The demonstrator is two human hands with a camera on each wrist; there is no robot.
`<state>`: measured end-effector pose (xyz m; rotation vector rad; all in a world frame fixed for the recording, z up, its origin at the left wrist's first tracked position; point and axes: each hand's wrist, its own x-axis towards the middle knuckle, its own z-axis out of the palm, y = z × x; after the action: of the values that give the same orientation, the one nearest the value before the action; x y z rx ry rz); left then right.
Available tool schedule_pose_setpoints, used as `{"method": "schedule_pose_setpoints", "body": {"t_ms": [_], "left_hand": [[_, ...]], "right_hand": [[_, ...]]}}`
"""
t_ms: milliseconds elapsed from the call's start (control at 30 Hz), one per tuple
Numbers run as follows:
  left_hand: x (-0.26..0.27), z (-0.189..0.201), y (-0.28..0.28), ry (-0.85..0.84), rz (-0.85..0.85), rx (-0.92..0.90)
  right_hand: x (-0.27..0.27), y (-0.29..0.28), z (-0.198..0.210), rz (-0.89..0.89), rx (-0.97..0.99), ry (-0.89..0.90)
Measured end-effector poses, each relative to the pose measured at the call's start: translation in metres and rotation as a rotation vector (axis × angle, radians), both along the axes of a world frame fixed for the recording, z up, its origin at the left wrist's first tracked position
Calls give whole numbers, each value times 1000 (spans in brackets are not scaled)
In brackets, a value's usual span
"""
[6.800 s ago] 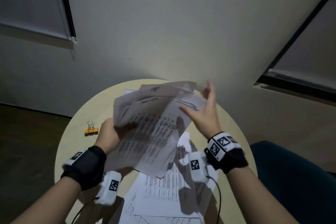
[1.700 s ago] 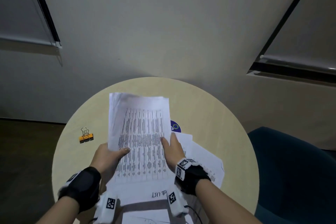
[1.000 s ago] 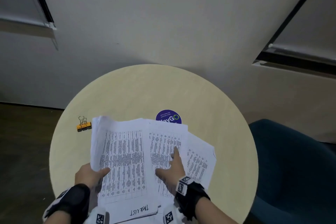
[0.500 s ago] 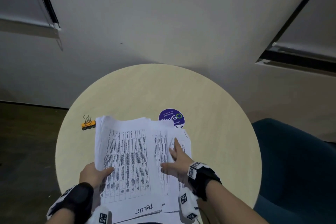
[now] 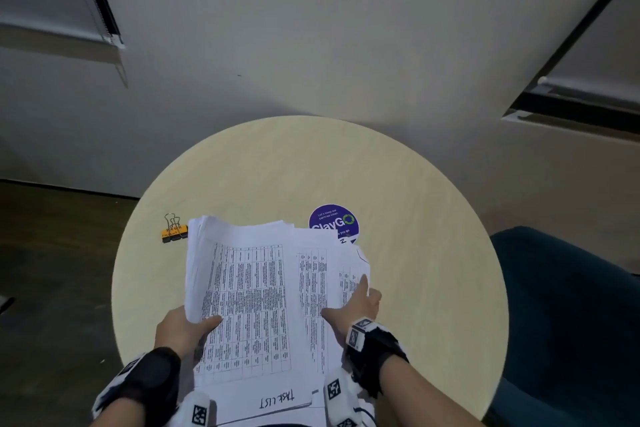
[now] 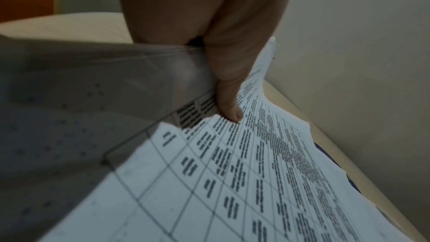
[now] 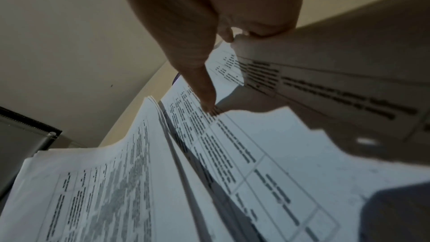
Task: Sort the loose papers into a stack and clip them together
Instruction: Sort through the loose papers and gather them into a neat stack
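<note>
A stack of printed sheets [image 5: 249, 295] lies near the front of the round table [image 5: 398, 204]. My left hand [image 5: 188, 324] grips its lower left edge, thumb on top and fingers underneath, as the left wrist view shows for the hand [image 6: 224, 84] and sheets [image 6: 256, 172]. Loose sheets [image 5: 318, 288] fan out from under the stack on the right. My right hand [image 5: 351, 302] holds their right edge, thumb pressed on top; in the right wrist view its fingers [image 7: 258, 25] curl round a lifted sheet edge [image 7: 302, 80]. An orange binder clip [image 5: 174, 233] lies just left of the stack's far corner.
A round purple sticker [image 5: 333, 220] sits on the table past the papers, partly covered by them. A dark blue chair [image 5: 568, 315] stands to the right of the table. The wall runs close behind the table's far edge. Dark floor lies to the left.
The spread sheets on the right have been drawn left, closer under the main stack. My right hand went from lying flat on them to holding their right edge. The left hand keeps its grip.
</note>
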<state>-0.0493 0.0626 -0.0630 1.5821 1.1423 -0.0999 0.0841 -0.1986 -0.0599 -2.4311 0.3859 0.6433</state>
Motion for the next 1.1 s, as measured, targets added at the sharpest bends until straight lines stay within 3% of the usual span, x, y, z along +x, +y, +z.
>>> {"method": "schedule_pose_setpoints", "body": {"t_ms": [100, 233, 400, 500, 633, 733, 833, 967, 1100], "left_hand": [[-1, 0, 2, 0, -12, -2], [-1, 1, 3, -20, -15, -8], [-1, 0, 4, -18, -32, -5], [0, 2, 4, -5, -46, 0], [-1, 4, 4, 3, -66, 17], [-4, 1, 4, 6, -60, 8], [-5, 0, 3, -12, -39, -2], [-3, -1, 6, -4, -58, 5], [0, -2, 10, 2, -79, -5]], "right_hand": [[7, -1, 2, -108, 154, -28], [24, -27, 19, -86, 86, -93], [56, -75, 51, -217, 129, -189], [55, -79, 60, -147, 214, -146], [22, -45, 54, -23, 338, 47], [8, -20, 36, 48, 250, 45], [19, -13, 39, 67, 158, -30], [52, -35, 71, -101, 166, -209], [79, -71, 108, -146, 337, -398]]}}
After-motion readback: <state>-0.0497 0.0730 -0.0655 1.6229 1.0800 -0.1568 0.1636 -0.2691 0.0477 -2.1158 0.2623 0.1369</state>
